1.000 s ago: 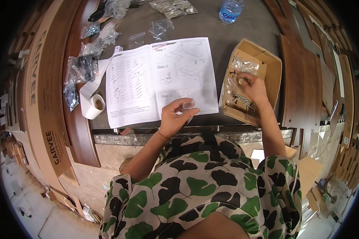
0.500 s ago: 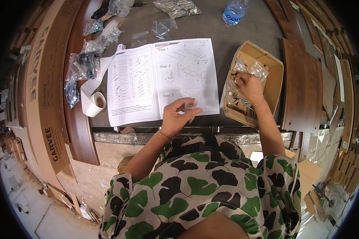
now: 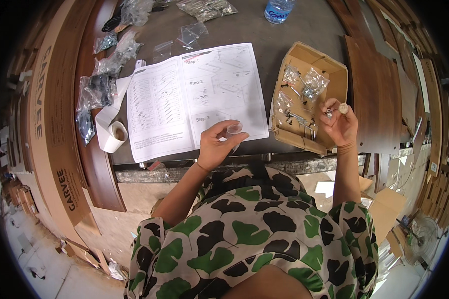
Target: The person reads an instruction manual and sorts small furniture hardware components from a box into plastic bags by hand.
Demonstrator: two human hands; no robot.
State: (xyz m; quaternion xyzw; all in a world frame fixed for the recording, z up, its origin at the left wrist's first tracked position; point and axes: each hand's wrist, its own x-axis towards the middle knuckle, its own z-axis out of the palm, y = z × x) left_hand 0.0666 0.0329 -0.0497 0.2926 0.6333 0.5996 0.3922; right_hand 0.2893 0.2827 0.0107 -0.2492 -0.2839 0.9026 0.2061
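My left hand [image 3: 214, 147] is closed on a small clear plastic bag [image 3: 234, 130], its rounded mouth held open over the booklet's lower edge. At the right side of a cardboard box tray [image 3: 340, 74], my right hand [image 3: 342, 129] is raised with fingers curled around small shiny metal fittings [image 3: 329, 113], whose exact kind I cannot make out. A beige covering [image 3: 343, 108] sits on one of its fingertips. Inside the tray lie loose screws [image 3: 300, 119] and small clear bags of hardware [image 3: 315, 82]. An instruction booklet [image 3: 224, 107] lies spread on the dark table.
Hardware bags [image 3: 96, 89] and a white tape roll [image 3: 115, 135] line the table's left side. Toward the back are a bag of metal parts [image 3: 207, 7], flat clear bags [image 3: 192, 34] and a water bottle [image 3: 278, 11]. Brown boards [image 3: 376, 99] stand at the right.
My right hand has lifted out of the tray and moved right, now with small metal pieces in its fingers. My left hand keeps the clear bag in nearly the same place.
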